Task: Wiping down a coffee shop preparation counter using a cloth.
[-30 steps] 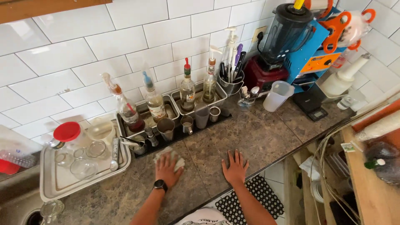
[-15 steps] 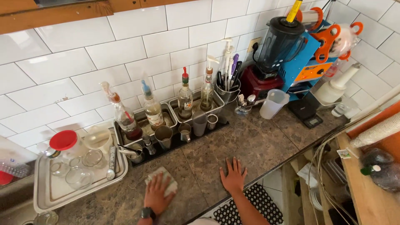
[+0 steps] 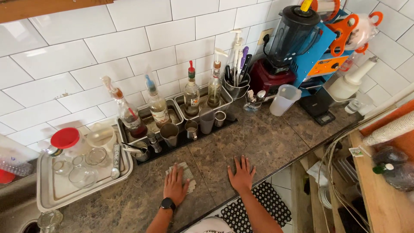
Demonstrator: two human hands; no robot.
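My left hand point(image 3: 174, 186) presses a folded cloth point(image 3: 186, 176) flat, low centre of the frame, fingers spread. My right hand point(image 3: 241, 174) rests open on the bare table point(image 3: 276, 142). I judge wiping is underway; next needs steady sweeping pressure.

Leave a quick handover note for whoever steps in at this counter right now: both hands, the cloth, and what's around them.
Left hand: flat, palm down on a folded cloth on the stone counter, fingers spread, not gripping.
Right hand: flat on the bare counter near the front edge, holding nothing.
Around them: a dark mat with metal cups sits just behind the cloth, syrup bottles in trays against the tiled wall, a tray of glassware to the left, a blender and a plastic jug to the right.
Done and left: the counter shows no obvious spills; whether any patch is wet cannot be told.
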